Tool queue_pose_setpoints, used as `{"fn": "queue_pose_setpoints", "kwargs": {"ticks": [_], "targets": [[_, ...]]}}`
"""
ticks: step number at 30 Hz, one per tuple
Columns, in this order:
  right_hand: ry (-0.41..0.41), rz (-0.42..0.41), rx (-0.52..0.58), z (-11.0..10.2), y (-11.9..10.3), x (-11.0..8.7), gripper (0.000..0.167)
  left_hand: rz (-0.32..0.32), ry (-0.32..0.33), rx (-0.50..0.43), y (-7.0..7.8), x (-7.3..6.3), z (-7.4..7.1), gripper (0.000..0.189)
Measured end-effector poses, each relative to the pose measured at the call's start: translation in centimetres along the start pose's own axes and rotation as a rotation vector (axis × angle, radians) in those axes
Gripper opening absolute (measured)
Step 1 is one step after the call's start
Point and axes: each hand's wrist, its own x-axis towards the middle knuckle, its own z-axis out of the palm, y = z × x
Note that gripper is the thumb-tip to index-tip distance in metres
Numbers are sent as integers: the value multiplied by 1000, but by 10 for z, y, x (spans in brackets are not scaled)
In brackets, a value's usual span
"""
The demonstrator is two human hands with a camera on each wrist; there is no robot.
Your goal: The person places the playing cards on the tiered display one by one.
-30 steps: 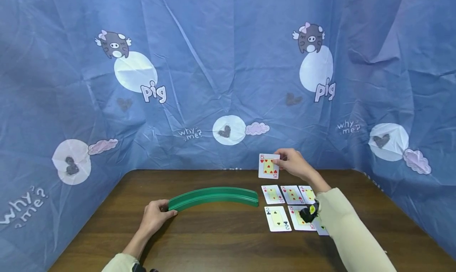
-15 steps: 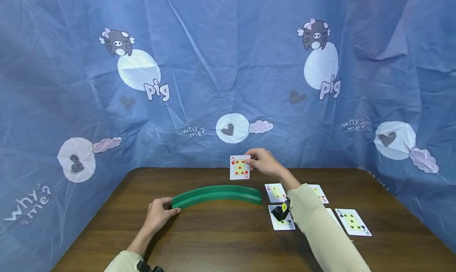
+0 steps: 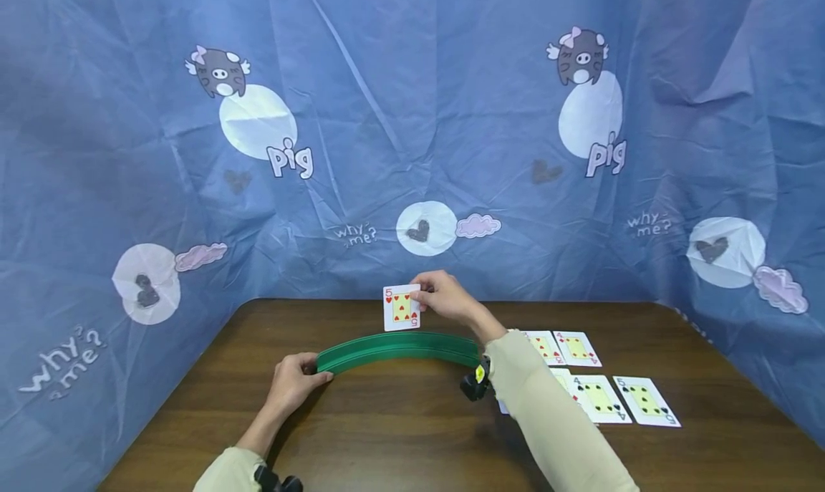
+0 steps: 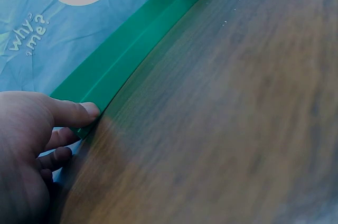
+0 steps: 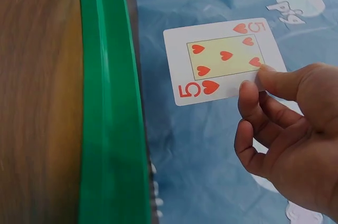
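Observation:
A long, curved green card holder (image 3: 399, 346) with a groove along it stands on the wooden table. My left hand (image 3: 295, 386) grips its left end; the left wrist view shows the thumb on the front of the holder (image 4: 124, 49) and the fingers behind. Between thumb and fingertips my right hand (image 3: 446, 297) pinches a five of hearts (image 3: 401, 313) by its right edge. The card is upright, face toward me, above and beyond the holder's middle. In the right wrist view the five of hearts (image 5: 224, 57) is apart from the green holder.
Playing cards lie face up in two rows at right. A four of diamonds (image 3: 577, 349) is in the far row; a four of spades (image 3: 602, 399) and a five of spades (image 3: 647, 402) are in the near row. My right sleeve (image 3: 548, 406) covers some cards. A blue printed cloth (image 3: 361, 119) hangs behind the table.
My right hand has carried the five of hearts leftward from above the card rows to behind the holder's middle. My left hand keeps its grip on the holder's end.

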Motion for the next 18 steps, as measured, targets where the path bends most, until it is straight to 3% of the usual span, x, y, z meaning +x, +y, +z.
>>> {"fn": "queue_pose_setpoints", "kwargs": {"ticks": [10, 18], "targets": [[-28, -2, 34, 44, -14, 17, 15, -1, -3, -1, 2, 0, 1, 25], [-48, 4, 55, 66, -25, 28, 15, -9, -10, 3, 2, 0, -2, 25]]}}
